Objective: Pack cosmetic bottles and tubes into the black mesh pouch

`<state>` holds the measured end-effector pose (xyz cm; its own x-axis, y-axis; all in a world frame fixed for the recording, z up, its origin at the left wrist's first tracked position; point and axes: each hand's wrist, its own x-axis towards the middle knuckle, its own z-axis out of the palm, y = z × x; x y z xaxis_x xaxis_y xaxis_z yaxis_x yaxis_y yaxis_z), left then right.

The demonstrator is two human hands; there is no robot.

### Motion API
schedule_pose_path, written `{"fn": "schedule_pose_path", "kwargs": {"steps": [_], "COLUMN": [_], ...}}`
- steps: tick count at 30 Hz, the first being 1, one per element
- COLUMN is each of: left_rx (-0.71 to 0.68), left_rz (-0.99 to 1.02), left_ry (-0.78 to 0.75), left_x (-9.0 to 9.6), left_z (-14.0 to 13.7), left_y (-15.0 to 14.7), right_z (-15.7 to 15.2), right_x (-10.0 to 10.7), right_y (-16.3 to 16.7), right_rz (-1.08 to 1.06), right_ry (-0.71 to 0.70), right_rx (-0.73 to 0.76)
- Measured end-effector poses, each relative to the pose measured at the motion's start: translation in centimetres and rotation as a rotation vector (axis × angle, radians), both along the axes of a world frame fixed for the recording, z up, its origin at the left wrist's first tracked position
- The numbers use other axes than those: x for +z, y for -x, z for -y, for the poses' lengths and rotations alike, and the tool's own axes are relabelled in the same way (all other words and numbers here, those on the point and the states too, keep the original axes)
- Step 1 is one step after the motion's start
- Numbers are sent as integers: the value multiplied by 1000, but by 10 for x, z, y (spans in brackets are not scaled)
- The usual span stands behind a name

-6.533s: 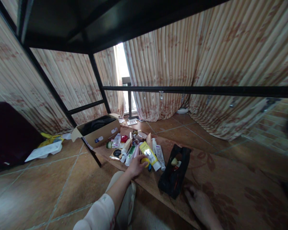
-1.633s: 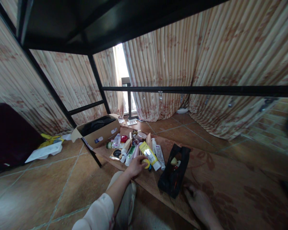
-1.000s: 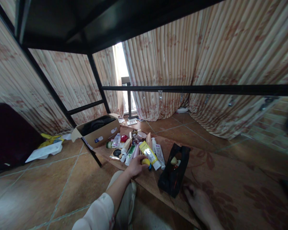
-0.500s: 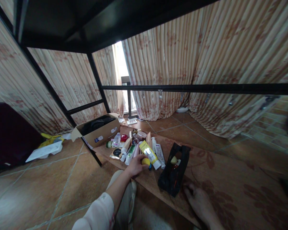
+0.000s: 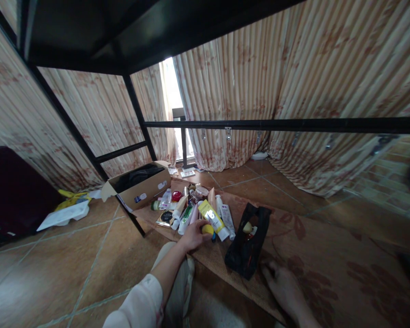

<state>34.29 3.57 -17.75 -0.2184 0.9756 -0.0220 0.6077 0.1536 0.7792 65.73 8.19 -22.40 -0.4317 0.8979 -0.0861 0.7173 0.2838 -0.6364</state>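
Observation:
My left hand [image 5: 194,236] has its thumb and fingers closed around a small rounded yellow item [image 5: 207,229] with a blue part; its exact kind is not clear. Just beyond it lies a yellow squeeze tube [image 5: 211,214] with a white cap. White tubes [image 5: 227,219], a green-and-white tube [image 5: 186,220] and several other cosmetics are heaped around. To the right, a black pouch [image 5: 237,255] lies with its top gaping and small items inside. My right hand [image 5: 283,287] rests on the brown patterned surface [image 5: 321,255] beside the pouch, fingers loosely bent and apart, nothing visible in them.
An opened cardboard box [image 5: 146,189] with dark contents stands behind the heap at left. A black metal frame [image 5: 276,125] crosses ahead and overhead. Curtains [image 5: 239,91] hang behind. On the left floor are a dark suitcase [image 5: 17,196] and a white tray [image 5: 64,214].

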Motion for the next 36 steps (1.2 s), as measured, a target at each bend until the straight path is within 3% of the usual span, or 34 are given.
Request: {"fn": "schedule_pose_path", "kwargs": {"steps": [26, 36], "left_rx": [9, 19], "left_rz": [-24, -43], "left_ry": [-40, -3], "left_x": [-7, 0], "left_z": [-1, 0], "left_y": [1, -1], "right_z": [1, 3], "right_x": [0, 2], "right_y": [0, 1], "right_rz": [27, 8], "right_ry": [-21, -18], "right_rx": [-1, 6]}}
